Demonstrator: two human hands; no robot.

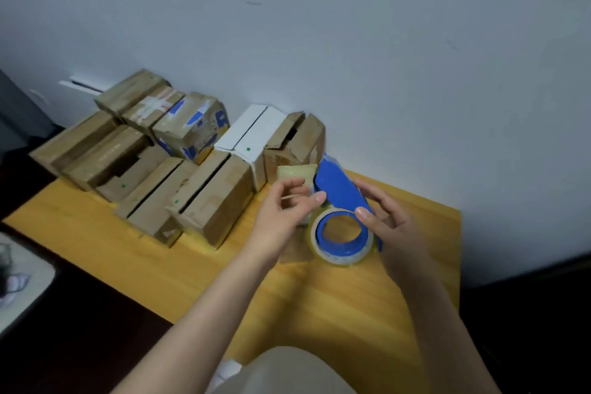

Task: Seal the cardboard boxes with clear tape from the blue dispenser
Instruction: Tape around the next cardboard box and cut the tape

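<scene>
Grip: right hand (395, 222) curls round the dispenser (339, 192), steadying it above the table (319, 313). Left hand (286, 206) pinches the tape (344, 261) end, probably to draw a length. Boxes (217, 201) wait at left, several seams open.

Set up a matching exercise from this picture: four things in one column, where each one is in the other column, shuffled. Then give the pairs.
Things
1. blue plastic tape dispenser
2. roll of clear tape
3. white cardboard box
4. brown cardboard box with blue tape patches

Places
A. right of the blue-patched box, top seam untaped
B. gripped by the right hand above the yellow wooden table
C. on the dispenser's round hub
D. back row, just left of the white box

Pairs: 1-B, 2-C, 3-A, 4-D
</scene>
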